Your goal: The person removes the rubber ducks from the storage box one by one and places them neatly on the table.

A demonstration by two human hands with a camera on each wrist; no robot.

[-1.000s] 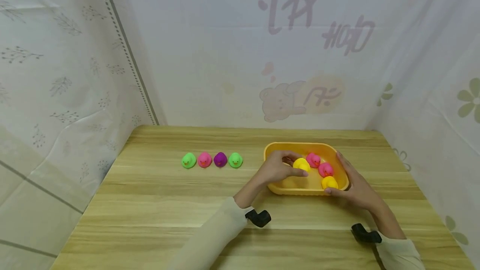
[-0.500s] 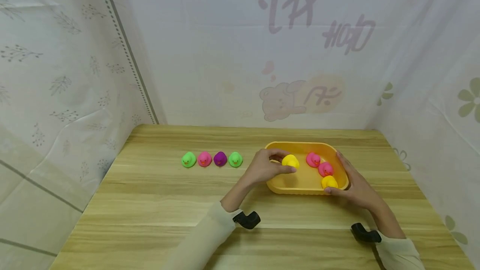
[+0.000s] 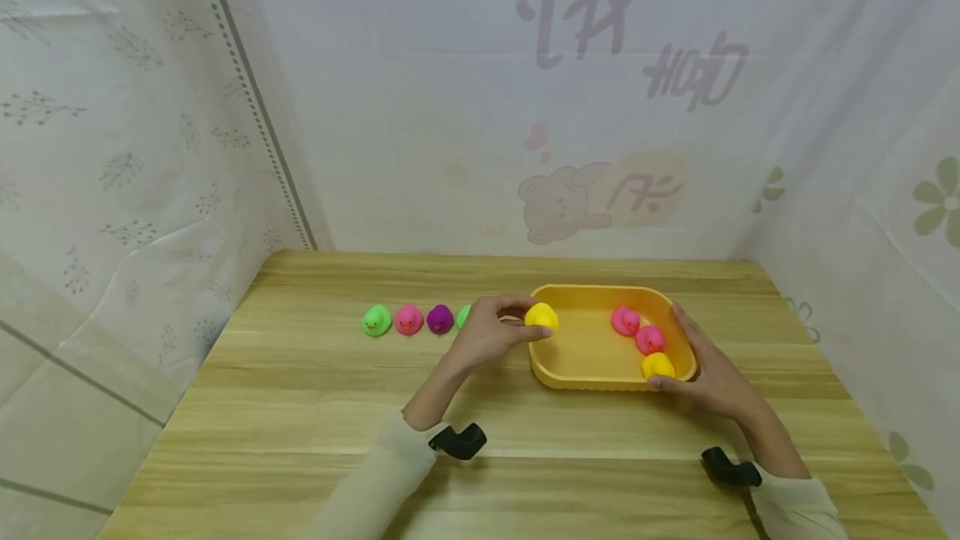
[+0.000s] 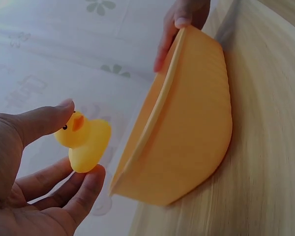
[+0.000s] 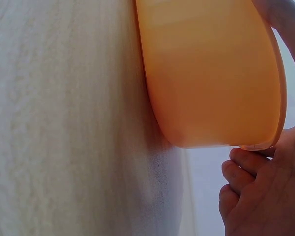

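A yellow rubber duck (image 3: 542, 319) is pinched between the thumb and fingertips of my left hand (image 3: 487, 333), above the left rim of an orange-yellow plastic basin (image 3: 577, 378). In the left wrist view the duck (image 4: 86, 140) is raised off the table beside the basin wall (image 4: 187, 128), its orange beak turned toward the thumb. My right hand (image 3: 722, 380) grips the basin's right end, thumb at the front rim and fingers along the outer side. Inside the basin, at the right, lie two pink ducks (image 3: 651, 341) and another yellow duck (image 3: 657, 366).
Left of the basin, a row of ducks stands on the wooden table (image 3: 315, 407): a green duck (image 3: 377, 321), a pink duck (image 3: 408, 319), a purple duck (image 3: 440, 319) and a second green duck (image 3: 462, 317), partly hidden by my left hand. Printed cloth (image 3: 420, 107) hangs behind.
My left hand has carried the yellow duck leftward from the middle of the basin to its left rim, covering part of the nearest green duck. The right hand and basin stay in place.
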